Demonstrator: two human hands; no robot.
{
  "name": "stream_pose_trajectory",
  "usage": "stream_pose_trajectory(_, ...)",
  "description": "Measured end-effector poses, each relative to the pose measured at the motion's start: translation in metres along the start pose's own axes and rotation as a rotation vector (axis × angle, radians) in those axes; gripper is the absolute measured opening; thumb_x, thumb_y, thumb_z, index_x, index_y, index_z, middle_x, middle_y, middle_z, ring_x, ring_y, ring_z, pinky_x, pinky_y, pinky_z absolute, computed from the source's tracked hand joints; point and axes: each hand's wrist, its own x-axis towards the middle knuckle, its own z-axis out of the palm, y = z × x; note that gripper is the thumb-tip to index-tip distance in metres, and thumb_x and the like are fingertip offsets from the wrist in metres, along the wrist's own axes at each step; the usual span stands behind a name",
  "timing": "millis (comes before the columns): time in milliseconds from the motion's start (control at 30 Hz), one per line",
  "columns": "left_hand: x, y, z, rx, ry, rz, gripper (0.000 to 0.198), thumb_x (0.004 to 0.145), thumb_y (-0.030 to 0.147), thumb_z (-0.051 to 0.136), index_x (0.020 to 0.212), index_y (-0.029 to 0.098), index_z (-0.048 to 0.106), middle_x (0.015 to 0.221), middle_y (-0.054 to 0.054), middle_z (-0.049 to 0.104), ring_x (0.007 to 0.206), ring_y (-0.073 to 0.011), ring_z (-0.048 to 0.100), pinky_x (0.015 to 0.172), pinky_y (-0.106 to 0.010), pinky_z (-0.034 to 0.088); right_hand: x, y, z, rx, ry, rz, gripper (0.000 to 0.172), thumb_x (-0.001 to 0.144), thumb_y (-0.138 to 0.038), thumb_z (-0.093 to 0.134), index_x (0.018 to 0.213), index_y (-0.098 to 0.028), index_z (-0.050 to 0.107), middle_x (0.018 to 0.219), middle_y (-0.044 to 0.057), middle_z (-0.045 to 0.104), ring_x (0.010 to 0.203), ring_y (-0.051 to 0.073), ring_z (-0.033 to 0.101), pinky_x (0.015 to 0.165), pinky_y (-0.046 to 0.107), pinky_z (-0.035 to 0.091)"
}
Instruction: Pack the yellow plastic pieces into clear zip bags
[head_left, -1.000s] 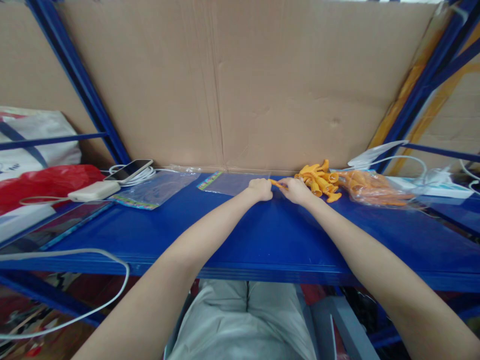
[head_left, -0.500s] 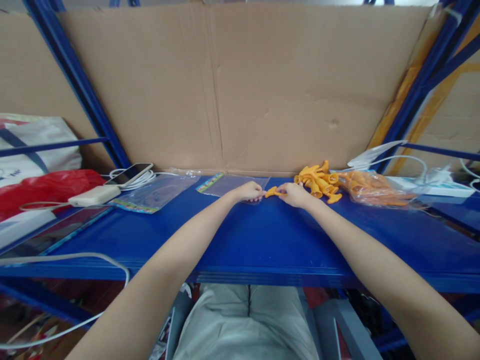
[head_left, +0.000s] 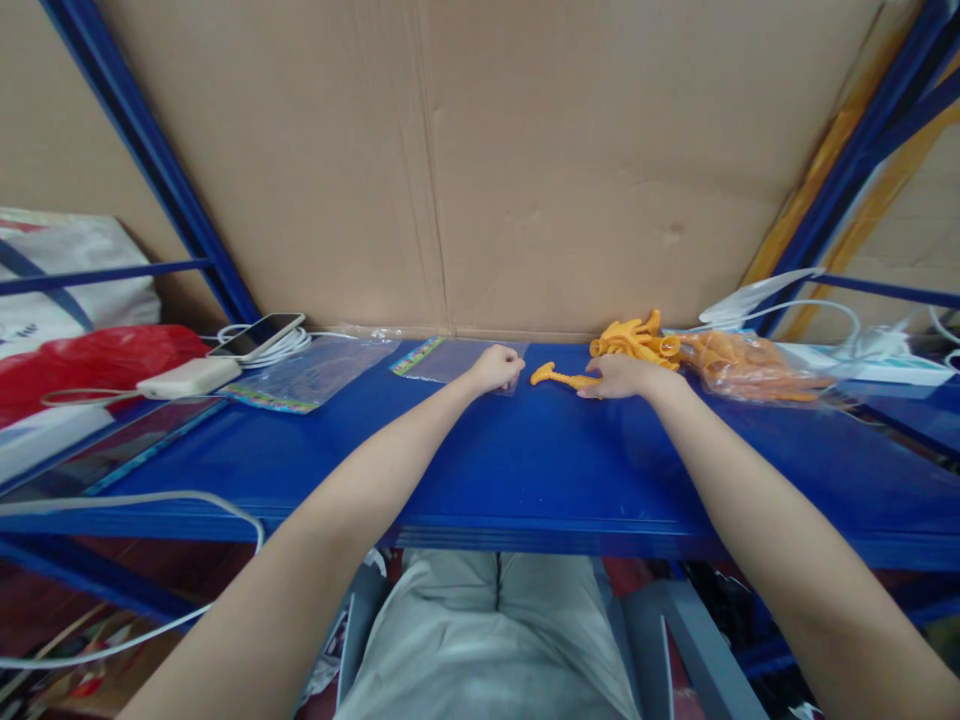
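Note:
On the blue shelf lies a small orange piece (head_left: 559,377), shaped like a hammer, between my two hands. My right hand (head_left: 611,378) is at its right end, with fingers apart. My left hand (head_left: 499,370) is closed at the right end of a clear plastic bag (head_left: 450,362) with a colourful strip; what its fingers hold is too small to make out. Behind my right hand sits a pile of orange pieces (head_left: 634,340), partly hidden by that hand.
Right of the pile is a clear bag of orange pieces (head_left: 750,368). To the left lie another clear bag (head_left: 322,370), a phone (head_left: 259,336) on a coiled white cable, a white power bank (head_left: 189,378) and a red bag (head_left: 105,365). Cardboard (head_left: 480,170) stands behind.
My right hand has moved a little right and its fingers have opened, so more of the orange piece shows. My left hand has shifted slightly left. The view has tilted a little.

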Motion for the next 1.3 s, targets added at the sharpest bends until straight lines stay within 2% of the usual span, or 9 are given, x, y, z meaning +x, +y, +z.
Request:
stream_pose_trajectory(167,0.002,0.000,0.000,0.055,0.081,0.103,0.034,0.076,0.007,0.051,0.045,0.018,0.043,0.040,0.006,0.043,0.042,-0.0074,0.042,0.049,-0.020,0.033,-0.010,0.000,-0.012,0.050,-0.095,-0.006,0.021,0.081,-0.032,0.063,0.088,-0.015,0.074,0.087,0.009,0.073,0.082,0.023,0.068,0.068,0.028,0.048)
stream_pose_trajectory(267,0.000,0.002,0.000,0.066,0.030,0.153,0.033,0.077,0.009,0.053,0.045,0.017,0.045,0.041,0.006,0.044,0.043,-0.0073,0.043,0.049,-0.020,0.032,-0.012,-0.001,-0.016,0.155,-0.006,-0.029,0.021,0.085,-0.031,0.057,0.086,-0.015,0.072,0.073,0.006,0.071,0.071,0.019,0.066,0.063,0.025,0.045)
stream_pose_trajectory(400,-0.006,0.004,0.000,0.003,-0.090,0.098,0.034,0.083,0.014,0.051,0.050,0.017,0.047,0.042,0.005,0.048,0.038,-0.0066,0.042,0.044,-0.019,0.031,-0.011,0.001,-0.016,0.225,0.140,-0.061,0.021,0.086,-0.031,0.056,0.089,-0.014,0.069,0.075,0.006,0.071,0.072,0.018,0.065,0.065,0.024,0.044)
stream_pose_trajectory(500,-0.007,0.004,-0.001,-0.033,-0.100,0.083,0.033,0.083,0.014,0.052,0.050,0.017,0.047,0.040,0.005,0.047,0.035,-0.0059,0.041,0.041,-0.017,0.030,-0.007,0.004,-0.011,0.289,0.177,-0.099,0.018,0.083,-0.028,0.059,0.090,-0.014,0.067,0.076,0.005,0.071,0.071,0.017,0.064,0.064,0.023,0.044)
stream_pose_trajectory(633,-0.006,0.003,-0.003,-0.066,-0.072,0.102,0.035,0.081,0.011,0.050,0.047,0.017,0.044,0.037,0.006,0.042,0.034,-0.0055,0.039,0.040,-0.017,0.029,0.000,0.009,-0.003,0.404,0.160,-0.166,0.016,0.077,-0.027,0.064,0.088,-0.015,0.065,0.067,0.002,0.067,0.063,0.015,0.062,0.060,0.024,0.045)
stream_pose_trajectory(733,-0.007,0.002,-0.004,-0.083,-0.100,0.094,0.033,0.080,0.013,0.049,0.047,0.017,0.046,0.039,0.005,0.045,0.035,-0.0058,0.040,0.039,-0.017,0.028,0.003,0.009,0.002,0.525,0.133,-0.203,0.014,0.076,-0.026,0.066,0.086,-0.016,0.064,0.064,0.000,0.064,0.058,0.015,0.060,0.058,0.025,0.046)
stream_pose_trajectory(900,-0.007,0.000,-0.006,-0.108,-0.148,0.062,0.030,0.078,0.014,0.049,0.048,0.016,0.049,0.040,0.004,0.048,0.033,-0.0064,0.039,0.038,-0.018,0.028,0.003,-0.003,0.009,0.806,0.112,-0.193,0.013,0.074,-0.024,0.070,0.083,-0.016,0.064,0.076,0.004,0.066,0.063,0.015,0.062,0.056,0.028,0.055)
stream_pose_trajectory(1000,-0.005,-0.002,-0.007,-0.129,-0.154,0.061,0.027,0.075,0.012,0.050,0.048,0.016,0.050,0.039,0.004,0.047,0.033,-0.0058,0.040,0.038,-0.017,0.029,0.003,-0.010,0.013,0.923,0.119,-0.198,0.012,0.072,-0.019,0.070,0.081,-0.016,0.064,0.076,0.004,0.063,0.062,0.013,0.060,0.050,0.026,0.057)
stream_pose_trajectory(1300,0.000,-0.006,-0.005,-0.191,-0.194,-0.012,0.030,0.079,0.011,0.048,0.050,0.017,0.049,0.036,0.004,0.047,0.029,-0.0066,0.038,0.035,-0.019,0.024,0.013,-0.012,0.023,1.057,0.164,-0.209,0.015,0.071,-0.013,0.073,0.083,-0.015,0.064,0.073,0.003,0.062,0.056,0.011,0.058,0.042,0.023,0.057)
